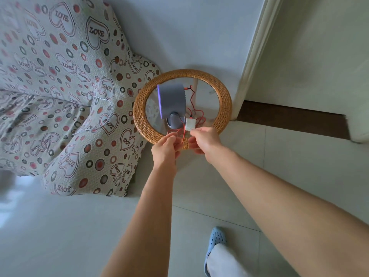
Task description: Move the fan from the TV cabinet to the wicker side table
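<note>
A small grey fan (172, 100) with a purple front rim stands on the glass top of the round wicker side table (225, 100), facing left. Its red cable (193, 108) runs from the back of the fan and loops over the glass to a white plug adapter (190, 124). My right hand (203, 139) pinches the adapter at the table's near rim. My left hand (166, 147) holds a loop of the red cable just left of it, fingers curled.
A sofa (60, 92) under a heart-patterned cover touches the table's left side; a thin white cable (95, 114) lies on it. A white door frame (253, 56) and dark threshold stand right of the table. My blue slipper (214, 248) is on the tiled floor.
</note>
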Demonstrator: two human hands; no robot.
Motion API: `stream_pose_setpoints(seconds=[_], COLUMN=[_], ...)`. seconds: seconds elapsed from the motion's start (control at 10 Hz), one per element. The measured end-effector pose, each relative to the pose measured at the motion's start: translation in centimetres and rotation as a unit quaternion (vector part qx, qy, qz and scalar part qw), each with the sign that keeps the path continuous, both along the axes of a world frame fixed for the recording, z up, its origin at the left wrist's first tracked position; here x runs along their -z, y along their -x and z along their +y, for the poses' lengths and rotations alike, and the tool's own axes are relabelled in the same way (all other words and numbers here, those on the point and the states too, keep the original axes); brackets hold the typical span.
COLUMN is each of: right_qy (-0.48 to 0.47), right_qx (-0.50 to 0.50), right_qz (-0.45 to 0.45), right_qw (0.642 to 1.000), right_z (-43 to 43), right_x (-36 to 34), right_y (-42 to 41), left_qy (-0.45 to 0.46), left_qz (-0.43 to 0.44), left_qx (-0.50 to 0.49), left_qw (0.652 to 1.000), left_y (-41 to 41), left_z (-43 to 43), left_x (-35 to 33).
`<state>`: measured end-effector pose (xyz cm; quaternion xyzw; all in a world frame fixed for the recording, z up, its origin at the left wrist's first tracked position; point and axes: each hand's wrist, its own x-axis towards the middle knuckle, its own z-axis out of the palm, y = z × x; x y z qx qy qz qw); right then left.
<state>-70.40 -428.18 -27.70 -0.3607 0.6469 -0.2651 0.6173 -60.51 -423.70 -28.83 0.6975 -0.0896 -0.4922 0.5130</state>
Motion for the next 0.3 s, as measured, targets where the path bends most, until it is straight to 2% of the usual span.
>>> stream_pose_setpoints(seconds=[0.3], right_qy=[0.054], right_qx=[0.038], right_qz=[-0.072], right_qw=[0.995], right_z=[10.9], right_x=[-4.8], right_y=[1.1], left_qy=[0.061], left_qz=[0.028], left_qx=[0.006], left_qw=[0.998], left_y=[0.1], left_z=[12.3], left_x=[-5.2])
